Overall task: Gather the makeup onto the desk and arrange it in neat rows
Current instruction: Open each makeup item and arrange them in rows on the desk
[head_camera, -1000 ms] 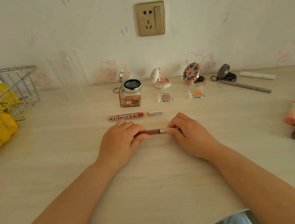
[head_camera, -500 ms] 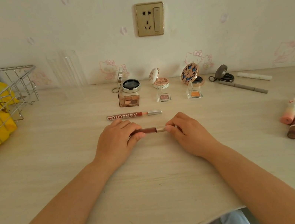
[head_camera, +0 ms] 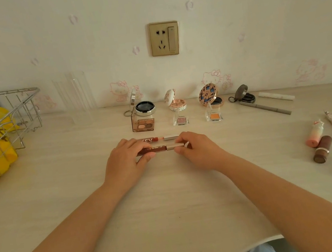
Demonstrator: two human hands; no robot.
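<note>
Left hand, right hand pinching brown lip gloss, am lining it behind-adjacent red gloss; compacts beyond already rowed, lipsticks far right waiting.

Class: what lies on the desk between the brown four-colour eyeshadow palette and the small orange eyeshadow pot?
In the head view, a small clear pot of pink glitter eyeshadow sits between the palette and the orange pot.

A home bedroom or dressing corner is suggested. A pale wood-grain bench is set against a wall papered with pink cartoon-cat motifs, where a gold wall socket is mounted. Opened compacts and lipsticks are laid out, and a wire basket is placed at the left.
</note>
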